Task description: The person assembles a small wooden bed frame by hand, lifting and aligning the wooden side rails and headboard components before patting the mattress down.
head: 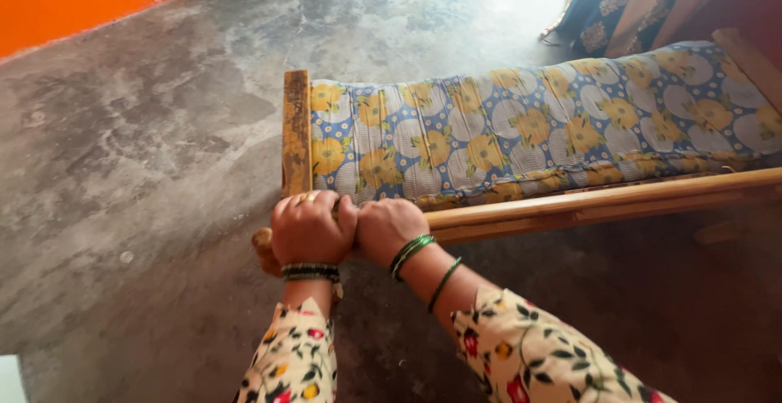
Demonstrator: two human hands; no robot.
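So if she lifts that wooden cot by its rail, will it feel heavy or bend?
The wooden cot probably stays stiff: its rails look solid. Both hands, left hand and right hand, grip near one corner, suggesting some weight. The flowered mattress looks soft and might slide.

Low in the centre of the frame we have our left hand [310,229] and right hand [389,229] side by side, touching, both on the near side rail [603,201] of the cot. That rail runs from our hands to the right edge of the frame. Behind it the mattress [529,130] lies on the cot, stretching to the upper right. The end rail [296,130] stands just left of the mattress, above our left hand. The floor [130,142] spreads over the left and lower frame.
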